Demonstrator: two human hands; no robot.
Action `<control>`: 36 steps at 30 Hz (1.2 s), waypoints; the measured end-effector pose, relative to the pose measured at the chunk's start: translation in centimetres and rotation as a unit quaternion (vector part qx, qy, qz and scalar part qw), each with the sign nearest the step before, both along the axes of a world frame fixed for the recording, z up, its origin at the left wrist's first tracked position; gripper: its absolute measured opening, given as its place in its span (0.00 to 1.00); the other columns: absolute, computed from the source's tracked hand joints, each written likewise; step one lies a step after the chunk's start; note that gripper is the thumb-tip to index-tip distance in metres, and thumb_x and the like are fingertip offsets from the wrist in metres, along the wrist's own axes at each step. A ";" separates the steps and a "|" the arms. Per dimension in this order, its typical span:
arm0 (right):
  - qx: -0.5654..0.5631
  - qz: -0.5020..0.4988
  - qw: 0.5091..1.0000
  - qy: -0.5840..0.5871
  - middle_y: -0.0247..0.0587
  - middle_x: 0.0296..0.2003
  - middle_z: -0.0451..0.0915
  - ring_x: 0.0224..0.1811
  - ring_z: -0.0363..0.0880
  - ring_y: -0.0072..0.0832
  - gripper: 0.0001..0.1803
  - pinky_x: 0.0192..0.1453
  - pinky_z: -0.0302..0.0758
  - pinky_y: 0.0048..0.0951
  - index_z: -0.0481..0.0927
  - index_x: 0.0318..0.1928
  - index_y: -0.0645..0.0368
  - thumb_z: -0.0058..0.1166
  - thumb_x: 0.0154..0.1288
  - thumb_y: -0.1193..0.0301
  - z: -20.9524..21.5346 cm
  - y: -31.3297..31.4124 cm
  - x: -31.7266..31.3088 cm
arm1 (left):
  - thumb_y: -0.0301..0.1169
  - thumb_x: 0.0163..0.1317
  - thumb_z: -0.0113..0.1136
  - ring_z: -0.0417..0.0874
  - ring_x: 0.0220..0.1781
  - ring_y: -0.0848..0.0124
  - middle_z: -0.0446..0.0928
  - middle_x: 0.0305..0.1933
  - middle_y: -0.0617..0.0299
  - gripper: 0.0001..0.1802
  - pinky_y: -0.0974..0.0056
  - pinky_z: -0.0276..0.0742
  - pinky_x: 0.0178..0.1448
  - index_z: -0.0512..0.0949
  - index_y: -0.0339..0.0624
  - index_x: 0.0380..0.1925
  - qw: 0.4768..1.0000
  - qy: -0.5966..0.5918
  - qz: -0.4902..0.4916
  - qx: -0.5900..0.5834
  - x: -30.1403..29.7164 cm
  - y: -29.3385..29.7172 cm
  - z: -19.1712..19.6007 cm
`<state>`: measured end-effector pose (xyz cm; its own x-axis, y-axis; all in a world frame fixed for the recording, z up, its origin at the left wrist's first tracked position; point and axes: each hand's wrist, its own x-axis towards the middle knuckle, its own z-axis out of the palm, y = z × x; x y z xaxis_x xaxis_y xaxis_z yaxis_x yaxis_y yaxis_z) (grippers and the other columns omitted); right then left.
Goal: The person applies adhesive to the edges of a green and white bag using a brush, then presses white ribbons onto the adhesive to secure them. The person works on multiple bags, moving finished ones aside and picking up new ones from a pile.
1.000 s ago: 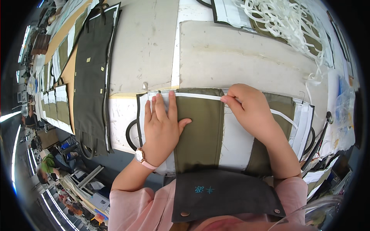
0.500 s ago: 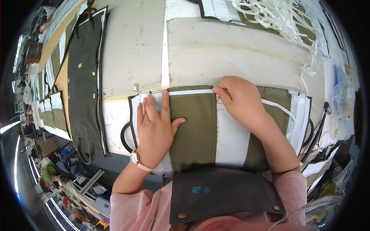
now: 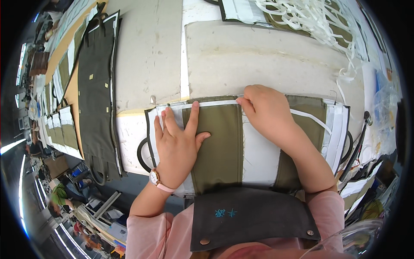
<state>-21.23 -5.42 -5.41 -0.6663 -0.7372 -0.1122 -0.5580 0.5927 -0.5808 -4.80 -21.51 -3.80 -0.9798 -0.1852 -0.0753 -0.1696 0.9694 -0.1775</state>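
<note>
A fabric bag panel (image 3: pixel 215 146) in olive and white, edged in dark binding, lies in front of me. Dark loop handles stick out at both of its sides. Along its far edge runs a narrow white tape (image 3: pixel 213 104). My left hand (image 3: pixel 177 144) rests on the panel's left part with fingers spread, the fingertips at the tape. Farther right on that edge, my right hand (image 3: pixel 268 112) pinches the white tape between thumb and curled fingers. The tape's loose tail (image 3: pixel 308 115) curves away to the right over the panel.
Large grey boards (image 3: pixel 146 52) cover the table beyond the panel. A dark fabric piece (image 3: pixel 95 64) with handles lies at left. A tangle of white tape (image 3: pixel 302 17) sits on panels at the far right. A crumpled clear plastic bag (image 3: pixel 383 116) and a black rod (image 3: pixel 357 146) are at right.
My left index finger has moved right along the tape, spreading wider from the other fingers. My right hand keeps its pinch at almost the same spot.
</note>
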 end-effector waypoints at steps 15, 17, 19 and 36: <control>0.016 -0.014 0.999 -0.034 0.47 0.27 0.78 0.31 0.78 0.46 0.12 0.37 0.73 0.45 0.75 0.28 0.61 0.54 0.64 0.65 1.1 2.1 -1.0 | 0.59 0.59 0.55 0.50 0.78 0.47 0.52 0.76 0.41 0.51 0.42 0.43 0.77 0.54 0.31 0.71 0.972 -0.023 -0.106 0.211 -2.1 1.1 -1.3; 0.033 -0.011 0.996 -0.084 0.48 0.27 0.77 0.31 0.77 0.47 0.13 0.37 0.72 0.46 0.75 0.28 0.61 0.54 0.65 0.65 2.3 2.9 -1.5 | 0.60 0.60 0.53 0.50 0.78 0.46 0.52 0.76 0.40 0.52 0.41 0.43 0.77 0.52 0.29 0.71 0.971 -0.023 -0.103 0.215 -1.9 1.0 -1.5; 0.062 -0.001 0.986 -0.153 0.48 0.26 0.77 0.32 0.77 0.47 0.13 0.38 0.71 0.46 0.75 0.28 0.62 0.53 0.65 0.65 3.4 3.1 -1.7 | 0.60 0.60 0.53 0.50 0.78 0.46 0.52 0.75 0.40 0.52 0.41 0.43 0.77 0.52 0.28 0.70 0.970 -0.013 -0.097 0.222 -1.8 1.0 -1.7; 0.061 -0.011 0.998 -0.033 0.46 0.26 0.79 0.34 0.79 0.46 0.10 0.41 0.75 0.45 0.78 0.28 0.62 0.52 0.63 0.68 1.2 2.8 -1.7 | 0.55 0.63 0.53 0.56 0.76 0.50 0.55 0.75 0.47 0.44 0.46 0.47 0.77 0.57 0.40 0.72 0.976 -0.031 -0.101 0.190 -2.4 0.9 -0.8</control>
